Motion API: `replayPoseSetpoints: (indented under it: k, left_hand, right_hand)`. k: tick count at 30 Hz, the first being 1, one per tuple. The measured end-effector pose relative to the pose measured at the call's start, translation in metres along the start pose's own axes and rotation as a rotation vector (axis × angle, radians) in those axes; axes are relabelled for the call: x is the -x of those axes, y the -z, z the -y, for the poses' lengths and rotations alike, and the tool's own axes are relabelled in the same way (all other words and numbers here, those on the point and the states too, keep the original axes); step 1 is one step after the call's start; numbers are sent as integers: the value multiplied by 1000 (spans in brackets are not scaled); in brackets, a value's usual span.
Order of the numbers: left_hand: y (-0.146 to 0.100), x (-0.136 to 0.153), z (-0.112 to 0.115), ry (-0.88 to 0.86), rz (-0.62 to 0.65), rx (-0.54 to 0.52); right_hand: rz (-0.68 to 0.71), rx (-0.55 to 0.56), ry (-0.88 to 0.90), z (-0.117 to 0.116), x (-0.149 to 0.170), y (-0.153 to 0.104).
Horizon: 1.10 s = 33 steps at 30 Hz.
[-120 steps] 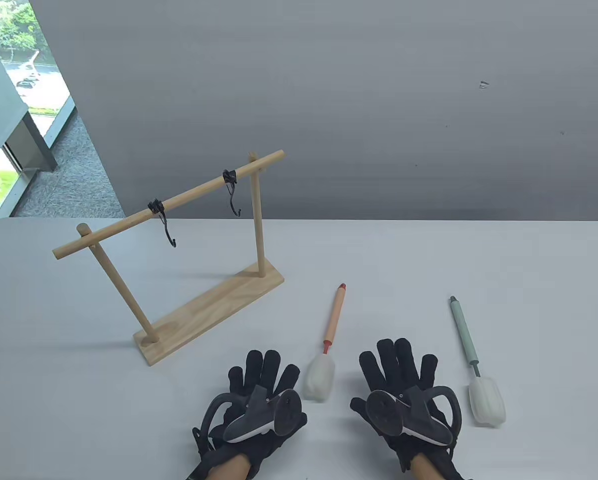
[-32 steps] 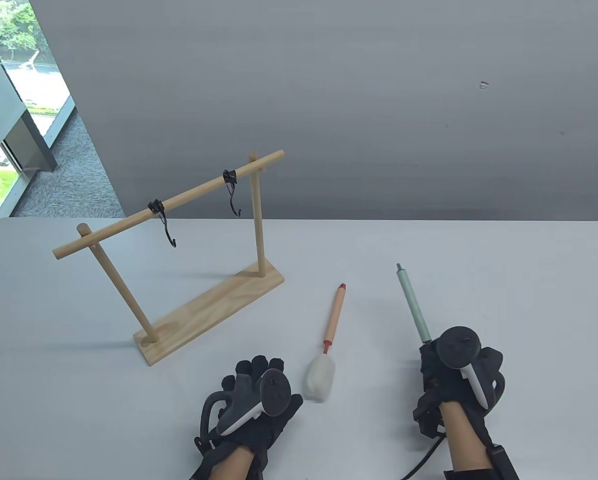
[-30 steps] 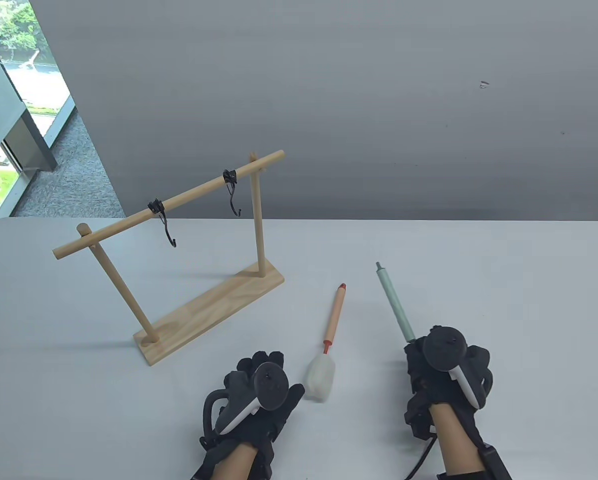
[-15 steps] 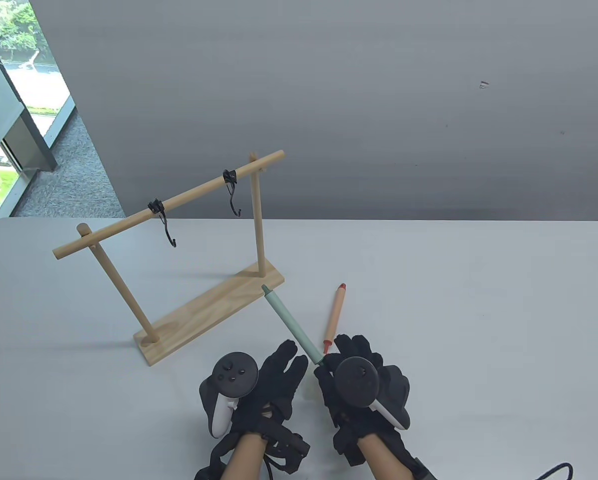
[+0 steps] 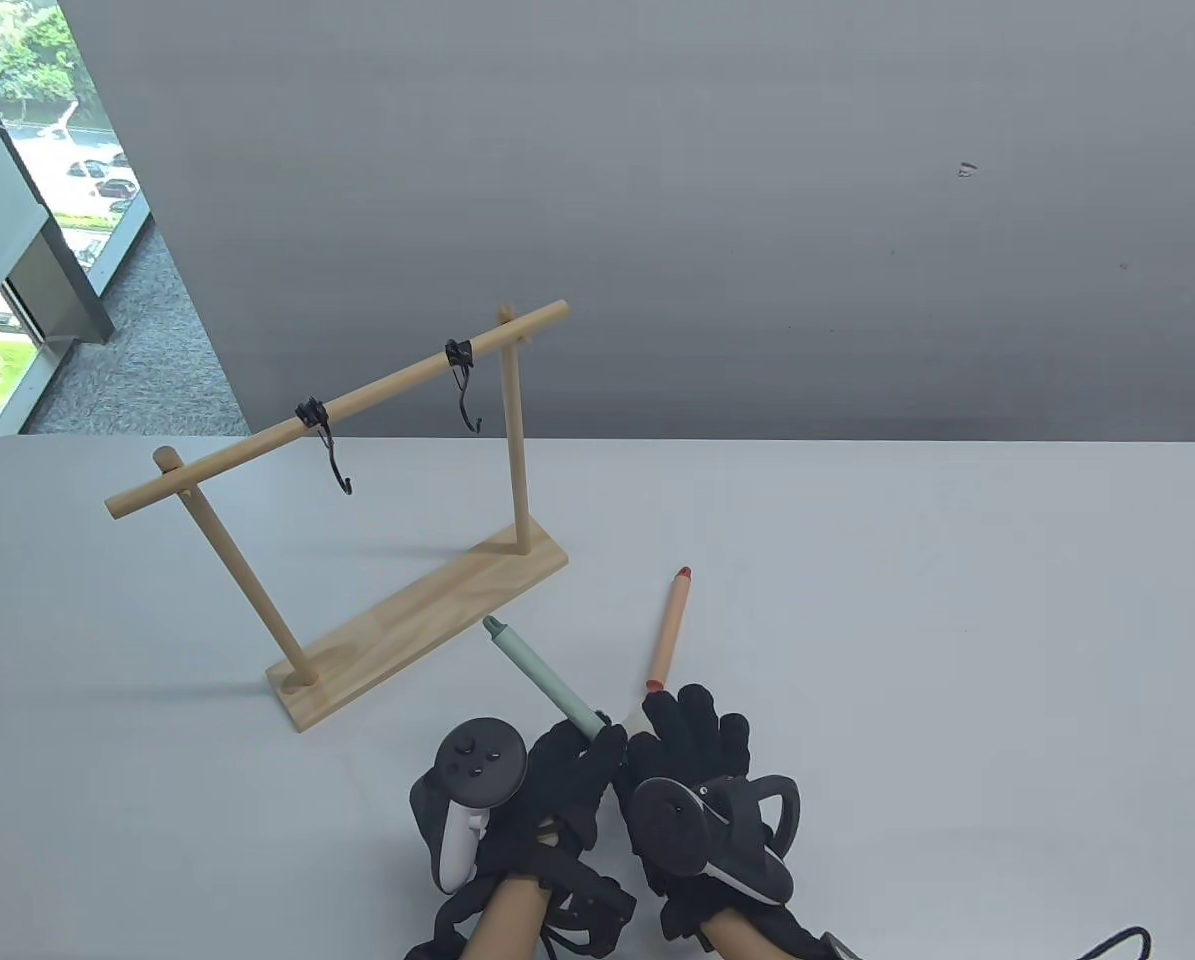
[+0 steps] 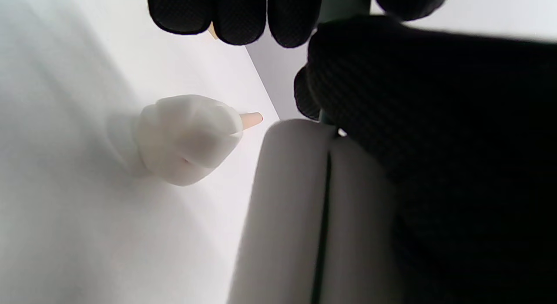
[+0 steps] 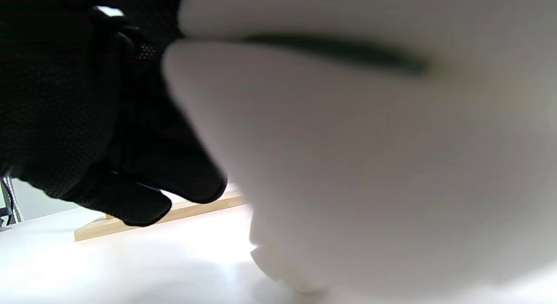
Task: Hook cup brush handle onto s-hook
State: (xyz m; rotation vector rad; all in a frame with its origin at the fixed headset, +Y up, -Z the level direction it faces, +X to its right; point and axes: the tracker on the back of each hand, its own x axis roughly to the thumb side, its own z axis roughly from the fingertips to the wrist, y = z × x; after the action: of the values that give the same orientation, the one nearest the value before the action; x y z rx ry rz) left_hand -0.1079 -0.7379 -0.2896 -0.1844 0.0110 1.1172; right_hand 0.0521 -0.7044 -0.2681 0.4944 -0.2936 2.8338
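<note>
Green-handled cup brush (image 5: 542,676) tilted, handle end just beside wooden rack base (image 5: 427,612), below two black s-hooks (image 5: 335,462).

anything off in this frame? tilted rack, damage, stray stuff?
Nothing stands out. The wooden rack stands upright on the white table, both black s-hooks hang bare from its rail, and the orange-handled cup brush lies flat. Both hands meet at the green-handled cup brush, left hand and right hand.

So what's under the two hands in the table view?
The green brush handle runs into the left hand. The orange brush disappears beneath the right hand; both sponge heads are covered there.
</note>
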Motion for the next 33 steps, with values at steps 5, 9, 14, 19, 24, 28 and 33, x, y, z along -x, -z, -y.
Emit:
replayPoseSetpoints:
  k: [5,9,14,19,24,28,33]
  left_hand:
    - [-1,1,1,-26,0,-9]
    - [-1,1,1,-21,-3,-19]
    - [-2,4,-7,0,-7,-90]
    - [-1,11,-24,58,-3,-168]
    - [-2,13,-43,14,64,-241]
    - [-1,11,-56,-71,191,-273]
    - [6,1,-72,-144,224,-266]
  right_hand:
    - [6,3,-1,0,-2,-1]
    - [6,-15,17,1,-1,-2]
    - [31,-2,119,7,0,-6]
    - [12,45,202,16,10,-10]
    - [-43,50,274,16,28,-8]
    - [-84,51,320,17,40,-7]
    - [-117,57,363,18,51,-7]
